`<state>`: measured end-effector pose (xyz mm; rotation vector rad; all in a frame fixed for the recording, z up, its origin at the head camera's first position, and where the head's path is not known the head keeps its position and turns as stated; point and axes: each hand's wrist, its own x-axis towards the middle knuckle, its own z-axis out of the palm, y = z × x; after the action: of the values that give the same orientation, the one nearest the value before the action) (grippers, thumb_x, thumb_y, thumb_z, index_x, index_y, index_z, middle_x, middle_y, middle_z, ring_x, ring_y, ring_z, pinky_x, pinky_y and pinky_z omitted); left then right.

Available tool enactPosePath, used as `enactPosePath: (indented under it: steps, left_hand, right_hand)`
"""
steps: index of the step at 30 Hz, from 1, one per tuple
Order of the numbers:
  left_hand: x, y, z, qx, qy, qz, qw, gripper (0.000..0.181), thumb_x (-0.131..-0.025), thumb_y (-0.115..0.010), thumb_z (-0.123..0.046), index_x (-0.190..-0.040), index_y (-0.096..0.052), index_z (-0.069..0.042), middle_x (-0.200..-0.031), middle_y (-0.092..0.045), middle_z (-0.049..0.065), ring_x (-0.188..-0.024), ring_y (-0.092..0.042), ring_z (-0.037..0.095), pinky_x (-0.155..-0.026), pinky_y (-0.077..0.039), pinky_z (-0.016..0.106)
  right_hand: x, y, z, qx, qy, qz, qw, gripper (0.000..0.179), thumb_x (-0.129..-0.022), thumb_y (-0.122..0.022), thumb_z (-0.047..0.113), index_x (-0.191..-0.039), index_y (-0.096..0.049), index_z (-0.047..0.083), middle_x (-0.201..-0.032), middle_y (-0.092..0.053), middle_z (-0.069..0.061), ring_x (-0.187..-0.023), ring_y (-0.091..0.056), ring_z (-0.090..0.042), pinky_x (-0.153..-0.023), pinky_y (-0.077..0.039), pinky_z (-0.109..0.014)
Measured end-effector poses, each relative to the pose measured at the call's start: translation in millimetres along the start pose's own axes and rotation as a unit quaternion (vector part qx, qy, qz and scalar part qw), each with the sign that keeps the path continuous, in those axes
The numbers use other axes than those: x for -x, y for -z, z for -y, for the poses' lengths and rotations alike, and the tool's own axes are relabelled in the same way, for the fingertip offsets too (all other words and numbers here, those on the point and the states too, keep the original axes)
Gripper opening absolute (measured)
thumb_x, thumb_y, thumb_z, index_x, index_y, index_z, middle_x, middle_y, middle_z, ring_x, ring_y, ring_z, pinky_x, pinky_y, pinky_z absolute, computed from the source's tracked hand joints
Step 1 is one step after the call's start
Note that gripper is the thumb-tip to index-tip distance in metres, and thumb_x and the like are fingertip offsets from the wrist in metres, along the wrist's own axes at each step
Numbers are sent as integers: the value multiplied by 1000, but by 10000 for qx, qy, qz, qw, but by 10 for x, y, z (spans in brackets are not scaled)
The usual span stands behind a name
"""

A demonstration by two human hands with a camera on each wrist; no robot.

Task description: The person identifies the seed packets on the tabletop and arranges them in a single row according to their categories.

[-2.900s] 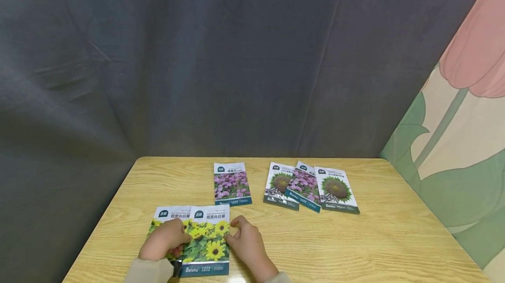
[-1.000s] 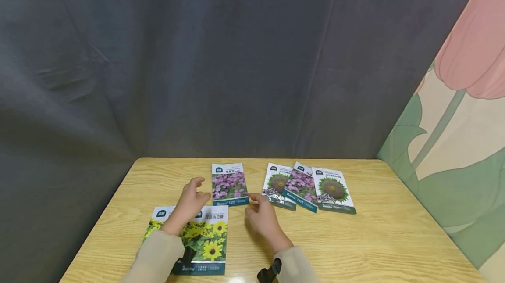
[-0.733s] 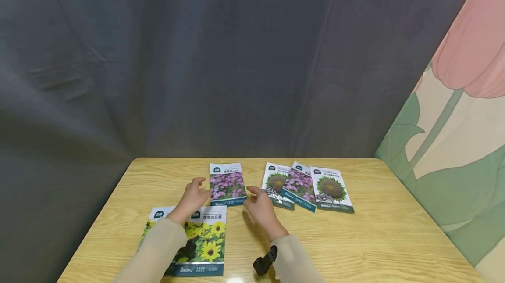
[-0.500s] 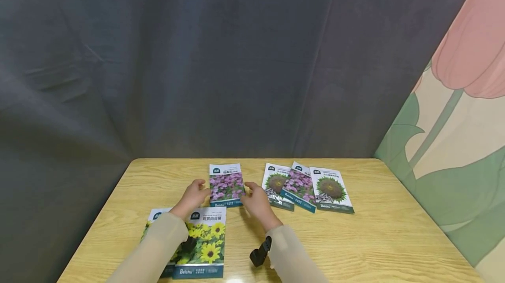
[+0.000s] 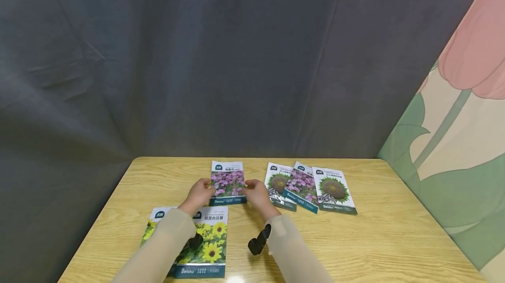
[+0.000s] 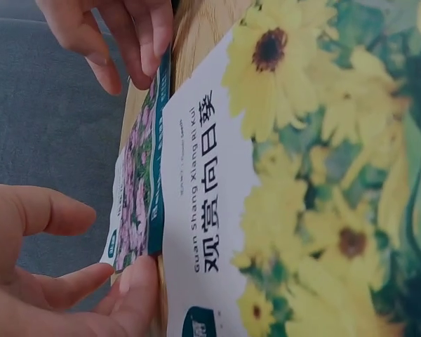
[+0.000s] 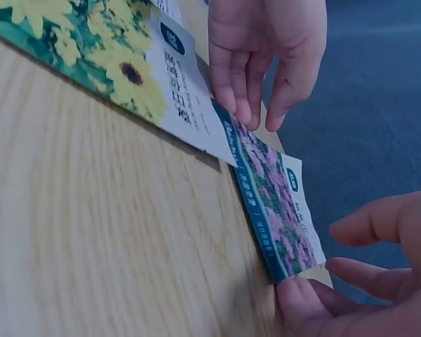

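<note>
A seed packet with purple flowers [image 5: 228,182] is at the back of the table, left of the middle. My left hand [image 5: 198,195] pinches its left edge, thumb on the printed front. On the opposite edge my right hand [image 5: 257,194] grips it the same way, near the lower corner. Both wrist views show the packet [image 6: 137,189] between the two hands, with the index fingers held apart from its face. In front, partly under my left sleeve, lies a yellow-flower seed packet [image 5: 211,248] overlapping another yellow-flower packet [image 5: 149,229].
To the right lie a brown sunflower seed packet [image 5: 277,182], a second purple-flower packet [image 5: 301,186] overlapping it, and another brown sunflower packet [image 5: 334,188]. The wooden table [image 5: 355,248] ends at a dark grey curtain [image 5: 252,63]. A black wrist camera [image 5: 258,242] hangs below my right wrist.
Both hands have left the yellow-flower packets, reached forward and closed in on the purple-flower packet. They now hold its sides, and it has risen slightly.
</note>
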<state>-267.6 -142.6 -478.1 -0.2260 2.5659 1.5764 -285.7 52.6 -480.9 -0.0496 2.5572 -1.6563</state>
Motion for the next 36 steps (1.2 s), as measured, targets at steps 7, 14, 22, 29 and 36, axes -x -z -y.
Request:
enactPosePath:
  steps: [7,14,22,29,36]
  left_hand:
    - [1,7,-23,95,-9,-111,9999,53,-103,-49,-9,-150,-34,12,-151,-38,33,-138,-40,46,-109,-41,56]
    - [0,14,-47,352,56,-211,9991,52,-103,-50,-8,-149,-37,10,-148,-41,32,-90,-54,29,-77,-47,42]
    - [31,-29,-53,795,31,-138,9967,51,-102,-48,-5,-148,-36,13,-147,-41,34,-128,-51,46,-103,-48,52]
    - [106,-30,-112,754,-265,-62,9968,55,-99,-49,-2,-149,-35,13,-145,-46,32,-125,-55,43,-98,-51,48]
    - [180,-57,-165,625,-518,-231,9964,55,-94,-53,-1,-147,-44,7,-140,-53,25,-122,-57,39,-91,-53,42]
  right_hand:
    - [-41,5,-3,84,48,-82,9999,36,-89,-66,0,-123,-64,-12,-113,-66,-25,-102,-65,-36,-84,-58,-42]
    - [-41,57,-14,-161,-58,163,9997,35,-93,-64,-1,-126,-61,-13,-115,-66,-26,-98,-69,-36,-75,-59,-38]
    - [-5,139,-31,-28,-41,272,9996,42,-91,-64,-5,-132,-58,-12,-120,-64,-24,-107,-65,-38,-80,-59,-39]
    - [98,254,2,-19,60,349,9994,49,-90,-66,-5,-137,-54,-11,-114,-61,-21,-88,-65,-27,-69,-58,-37]
    - [182,325,51,-112,26,241,9996,52,-88,-70,-7,-138,-53,-11,-91,-55,-11,-66,-52,-15,-62,-57,-34]
